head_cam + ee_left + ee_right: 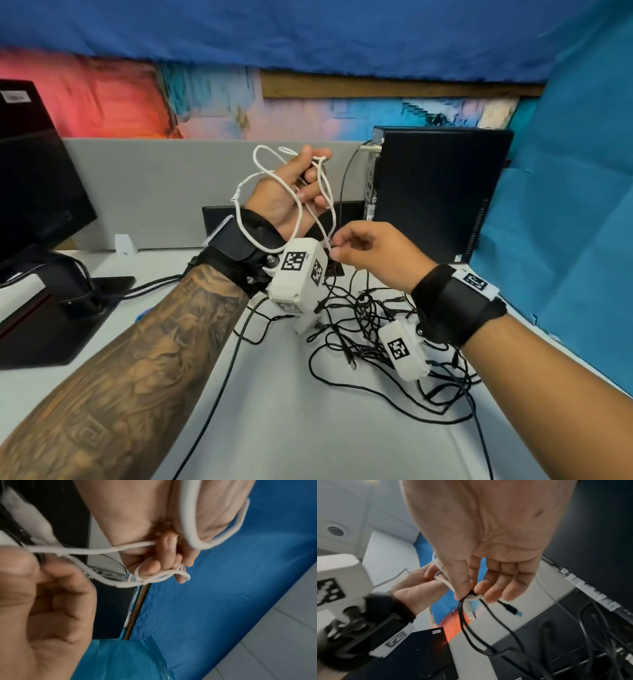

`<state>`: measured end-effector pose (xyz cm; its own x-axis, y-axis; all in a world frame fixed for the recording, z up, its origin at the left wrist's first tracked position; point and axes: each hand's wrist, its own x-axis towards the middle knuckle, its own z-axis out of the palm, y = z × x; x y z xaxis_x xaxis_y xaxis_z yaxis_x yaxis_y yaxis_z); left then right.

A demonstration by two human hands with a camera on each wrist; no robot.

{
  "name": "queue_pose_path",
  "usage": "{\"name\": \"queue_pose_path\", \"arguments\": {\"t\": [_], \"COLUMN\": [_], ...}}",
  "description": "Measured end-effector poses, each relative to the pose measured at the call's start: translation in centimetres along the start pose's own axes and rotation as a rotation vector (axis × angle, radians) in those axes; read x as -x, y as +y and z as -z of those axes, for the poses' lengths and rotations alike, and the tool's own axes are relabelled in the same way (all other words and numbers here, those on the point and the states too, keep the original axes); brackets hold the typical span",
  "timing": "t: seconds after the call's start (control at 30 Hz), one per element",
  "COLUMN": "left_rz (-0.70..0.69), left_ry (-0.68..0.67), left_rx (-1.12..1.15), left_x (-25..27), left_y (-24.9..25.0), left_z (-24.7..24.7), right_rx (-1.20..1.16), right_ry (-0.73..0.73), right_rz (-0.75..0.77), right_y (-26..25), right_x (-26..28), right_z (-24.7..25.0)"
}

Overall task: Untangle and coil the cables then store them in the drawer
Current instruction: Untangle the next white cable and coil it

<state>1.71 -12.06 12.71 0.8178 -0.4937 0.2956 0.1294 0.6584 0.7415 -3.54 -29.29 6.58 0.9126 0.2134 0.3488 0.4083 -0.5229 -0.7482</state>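
Note:
My left hand [310,178] is raised above the desk and grips several loose loops of a white cable [254,159], which also drape over the back of the hand and wrist. Lower and to the right, my right hand [334,248] pinches a strand of that cable between thumb and forefinger. The left wrist view shows the white cable [96,550] running from the curled left fingers [164,555] to the right hand [34,588]. In the right wrist view a black cable [465,628] hangs looped from the same pinch [471,593]. No drawer is in view.
A tangle of black cables [370,346] lies on the white desk [308,438] below my hands. A black desktop computer [438,192] stands behind on the right, a monitor [34,171] on the left, a grey partition [164,192] at the back and blue sheeting [565,212] on the right.

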Motion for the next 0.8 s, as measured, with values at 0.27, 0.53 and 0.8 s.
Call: {"name": "queue_pose_path", "arguments": {"t": [0.27, 0.53, 0.8], "left_rz": [-0.124, -0.186, -0.121], "left_ry": [0.138, 0.176, 0.128], "left_rx": [0.009, -0.041, -0.011], "left_x": [-0.5, -0.1, 0.1], "left_y": [2.0, 3.5, 2.2], "left_z": [1.4, 1.6, 1.0], "right_rx": [0.059, -0.199, -0.119], "right_ry": [-0.074, 0.153, -0.014], "right_rz": [-0.011, -0.174, -0.091], "right_y": [2.2, 3.7, 3.0], "right_x": [1.6, 1.6, 1.4], "right_z": [-0.5, 0.8, -0.5]}}
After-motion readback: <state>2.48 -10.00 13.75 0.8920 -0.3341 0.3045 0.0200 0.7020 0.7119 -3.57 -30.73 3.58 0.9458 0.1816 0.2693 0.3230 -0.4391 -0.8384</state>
